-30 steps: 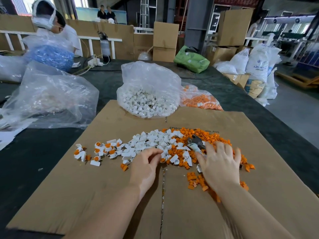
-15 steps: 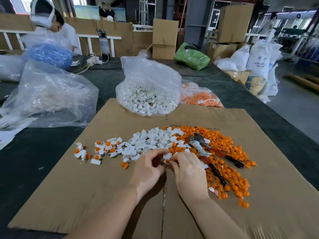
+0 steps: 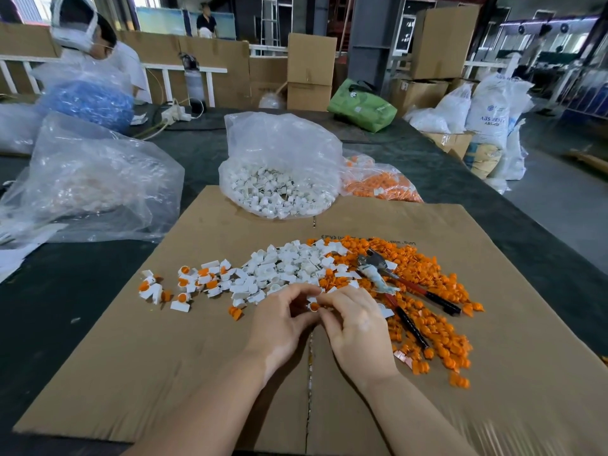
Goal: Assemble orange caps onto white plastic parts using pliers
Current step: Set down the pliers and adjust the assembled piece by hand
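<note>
Looking down through the head camera, I see both hands meeting over the cardboard sheet (image 3: 164, 357) on the worktop (image 3: 65, 307). My left hand (image 3: 283, 327) and right hand (image 3: 358, 330) together pinch one small white part (image 3: 311, 299) with an orange cap (image 3: 314, 306) at its near end, held between their fingertips just this side of the piles. Beyond them lies the heap of loose white parts (image 3: 286, 264), with the spread of orange caps (image 3: 427, 291) to its right. The pliers (image 3: 394, 287) lie on the orange caps, untouched, handles pointing toward me and to the right. Finished pieces (image 3: 184, 284) sit to the left. Behind stand a bag of white parts (image 3: 279, 169) and a bag of orange caps (image 3: 381, 184)
</note>
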A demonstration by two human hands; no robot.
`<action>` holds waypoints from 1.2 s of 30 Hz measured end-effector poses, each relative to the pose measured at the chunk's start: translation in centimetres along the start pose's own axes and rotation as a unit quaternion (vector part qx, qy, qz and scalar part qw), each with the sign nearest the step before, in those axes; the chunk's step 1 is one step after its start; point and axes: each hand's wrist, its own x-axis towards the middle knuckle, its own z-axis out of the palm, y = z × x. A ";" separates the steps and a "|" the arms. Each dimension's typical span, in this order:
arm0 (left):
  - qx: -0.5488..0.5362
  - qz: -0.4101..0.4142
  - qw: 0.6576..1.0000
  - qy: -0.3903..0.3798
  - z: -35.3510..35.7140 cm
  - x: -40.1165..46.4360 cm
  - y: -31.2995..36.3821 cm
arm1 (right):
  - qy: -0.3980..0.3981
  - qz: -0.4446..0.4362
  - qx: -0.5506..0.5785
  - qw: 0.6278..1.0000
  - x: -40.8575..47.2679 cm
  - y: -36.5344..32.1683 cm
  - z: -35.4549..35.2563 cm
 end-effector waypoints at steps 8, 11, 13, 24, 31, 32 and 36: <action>0.034 0.015 0.999 -0.038 0.3 0.0 0.1 | -0.011 -0.018 0.001 1.000 0.2 -0.1 0.0; 0.052 0.023 0.998 -0.041 0.2 -0.1 0.1 | -0.028 -0.012 -0.012 0.999 0.3 -0.1 0.0; 0.057 0.021 0.997 -0.039 0.2 -0.1 0.1 | -0.039 -0.011 -0.034 0.999 0.3 -0.1 0.0; 0.012 0.007 1.000 -0.008 0.3 -0.2 0.2 | 0.005 -0.020 -0.046 0.999 -0.2 0.0 0.2; 0.021 0.018 0.995 0.099 -0.8 0.2 0.2 | 0.054 0.015 -0.047 0.997 -0.1 0.4 0.4; 0.033 0.023 0.992 0.122 -1.4 0.5 0.1 | 0.056 0.018 -0.050 0.997 -0.1 0.4 0.4; 0.120 -0.023 0.965 0.232 -4.7 2.1 -0.8 | 0.074 0.033 -0.063 0.995 0.0 0.4 0.5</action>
